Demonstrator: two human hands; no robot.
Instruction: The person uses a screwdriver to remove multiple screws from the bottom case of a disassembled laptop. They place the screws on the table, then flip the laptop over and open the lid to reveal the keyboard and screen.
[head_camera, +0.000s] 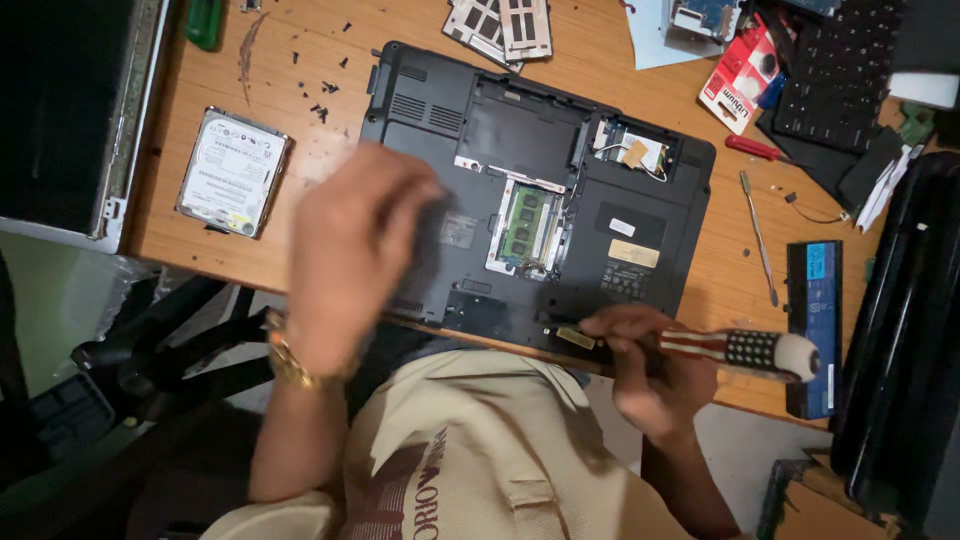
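A black laptop lies upside down on the wooden desk, its bottom covers off and a green memory module showing. My left hand is blurred, fingers together, over the laptop's left part; whether it holds anything is unclear. My right hand grips a screwdriver with a striped handle and white end, its tip at the laptop's near edge.
A silver hard drive lies left of the laptop, with several small black screws beyond it. Removed cover plates, a metal pry tool, a red-handled tool, a battery pack and a keyboard sit around.
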